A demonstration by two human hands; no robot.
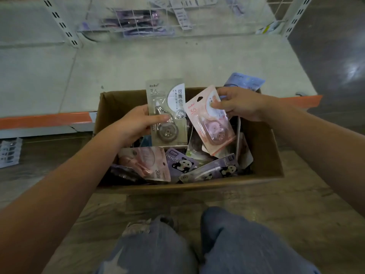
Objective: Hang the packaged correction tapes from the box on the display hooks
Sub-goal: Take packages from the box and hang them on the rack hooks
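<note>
An open cardboard box (pixel 262 155) stands on the floor in front of me, holding several packaged correction tapes, among them purple panda packs (pixel 180 162) and a pink pack (pixel 150 163). My left hand (pixel 138 123) grips a grey-beige packaged tape (pixel 167 113) upright above the box. My right hand (pixel 237 104) pinches a pink packaged tape (pixel 211 119), tilted, by its upper right part. A blue pack (pixel 245 82) shows behind my right hand; whether that hand holds it too is unclear. The wire display grid (pixel 138 18) with hung purple packs is at the top, blurred.
A low white shelf base (pixel 158 62) with an orange front strip (pixel 47 119) lies beyond the box. Slotted white uprights (pixel 61 22) flank the grid. A small white pack lies on the floor at far left (pixel 9 153). My knees in jeans (pixel 197 246) are below the box.
</note>
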